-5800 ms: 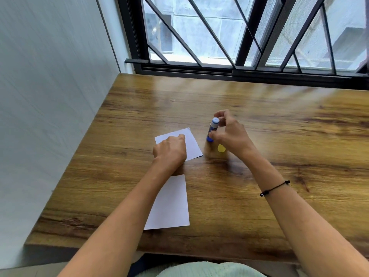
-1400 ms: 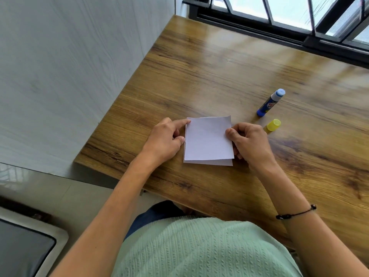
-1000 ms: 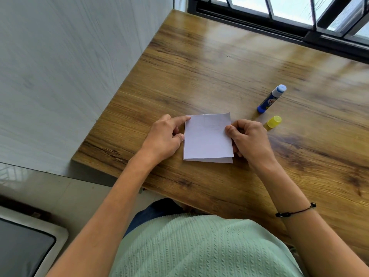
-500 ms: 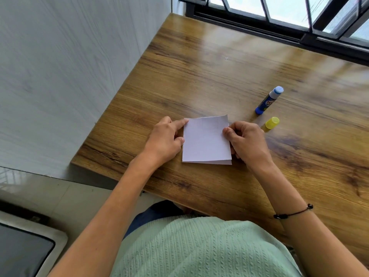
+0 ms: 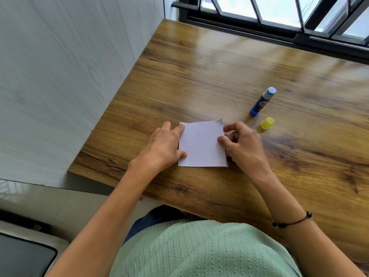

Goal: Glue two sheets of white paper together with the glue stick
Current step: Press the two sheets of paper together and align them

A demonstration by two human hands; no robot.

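Two white paper sheets (image 5: 201, 144) lie stacked on the wooden table (image 5: 219, 80), the upper one almost covering the lower. My left hand (image 5: 163, 148) presses on the stack's left edge with curled fingers. My right hand (image 5: 241, 146) pinches the right edge, where the top sheet's far right corner curls upward. Behind and to the right, the blue glue stick (image 5: 263, 101) stands uncapped on the table, and its yellow cap (image 5: 266, 123) sits apart, just in front of it.
A grey wall (image 5: 69, 76) runs along the table's left side. A black barred window frame (image 5: 279, 35) borders the far edge. The near table edge is close to my body; a grey-rimmed object (image 5: 24, 254) sits on the floor at lower left.
Since 5.8 s ago my right hand has let go of the glue stick and the sheets now lie stacked. In the last half second the top sheet's far right corner has lifted slightly.
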